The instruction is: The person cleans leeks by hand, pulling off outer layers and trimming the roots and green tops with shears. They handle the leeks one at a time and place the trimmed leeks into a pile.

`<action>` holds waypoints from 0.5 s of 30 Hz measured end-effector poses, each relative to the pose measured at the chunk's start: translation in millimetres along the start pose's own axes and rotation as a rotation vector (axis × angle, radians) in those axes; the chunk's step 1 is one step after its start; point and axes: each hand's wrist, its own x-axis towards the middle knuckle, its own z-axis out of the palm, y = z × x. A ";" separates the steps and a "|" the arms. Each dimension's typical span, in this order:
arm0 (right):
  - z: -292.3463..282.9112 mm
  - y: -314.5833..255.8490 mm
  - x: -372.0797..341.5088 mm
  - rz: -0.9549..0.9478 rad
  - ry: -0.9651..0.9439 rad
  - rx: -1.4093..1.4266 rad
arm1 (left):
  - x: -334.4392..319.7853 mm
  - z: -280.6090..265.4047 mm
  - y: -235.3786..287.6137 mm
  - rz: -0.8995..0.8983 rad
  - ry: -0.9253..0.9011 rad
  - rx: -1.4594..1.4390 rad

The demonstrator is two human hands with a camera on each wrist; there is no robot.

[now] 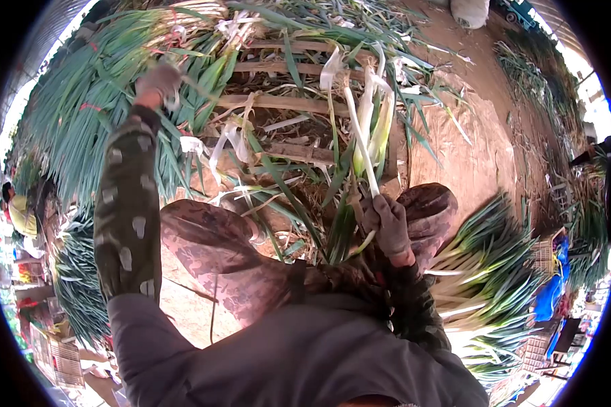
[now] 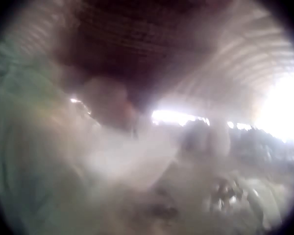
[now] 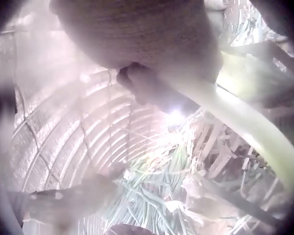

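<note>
My gloved right hand (image 1: 387, 224) grips the stem of a green onion (image 1: 360, 136) over my lap, its white root end pointing up and away. In the right wrist view the pale stem (image 3: 250, 122) curves out from under the glove (image 3: 142, 34). Out at the far left, my gloved left hand (image 1: 161, 85) is motion-blurred over a heap of green onions (image 1: 75, 136). A whitish blurred piece (image 2: 127, 161) shows just below its fingers in the left wrist view; I cannot tell whether they hold it. More thick white stalks (image 1: 368, 115) stand beside the held one.
Wooden slats (image 1: 278, 103) strewn with torn leaves and pale peelings (image 1: 236, 146) lie in front of my knees. Another pile of green onions (image 1: 489, 271) is at my right. Bare ground (image 1: 475, 129) stretches beyond the slats on the right, and a wicker basket (image 1: 544, 254) stands at the far right.
</note>
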 end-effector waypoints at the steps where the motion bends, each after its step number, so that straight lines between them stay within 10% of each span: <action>1: -0.2 5.6 8.9 0.010 0.012 0.028 | -2.1 40.1 13.6 0.198 -0.190 -0.220; 6: 1.7 18.5 32.9 0.067 -0.062 0.093 | -108.6 42.6 146.3 0.406 -0.208 -0.586; 8: 4.8 16.6 30.3 0.095 -0.071 0.070 | -145.3 26.7 183.5 0.302 -0.532 -1.414; 11: 9.5 18.5 29.8 0.150 -0.084 0.093 | -156.7 27.5 233.5 0.538 -0.349 -1.800; 15: 14.2 17.9 26.4 0.158 -0.145 0.155 | -140.1 11.7 242.6 0.320 -0.389 -1.647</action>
